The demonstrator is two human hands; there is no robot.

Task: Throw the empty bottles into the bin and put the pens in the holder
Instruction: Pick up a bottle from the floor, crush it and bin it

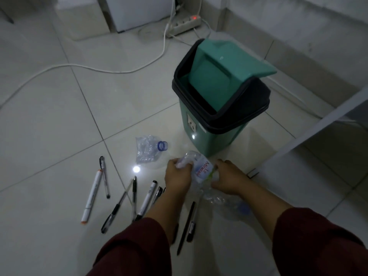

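While both dark red sleeves point(139, 246) reach forward over the tiled floor point(59, 136), the left hand point(178, 177) and right hand point(229, 180) share one crumpled clear bottle point(202, 169), each grip closed on an end, red lettering showing between them! Another crushed bottle point(225, 202) lies under the right wrist. Pens point(148, 198) are scattered on the floor around the left forearm, a white marker point(92, 196) furthest left. Just beyond, a third flattened bottle with a blue neck point(149, 148) lies loose. Past it stands the green bin point(217, 120), swing lid point(229, 64) tipped open. Far back, a power strip point(185, 24) glows red.
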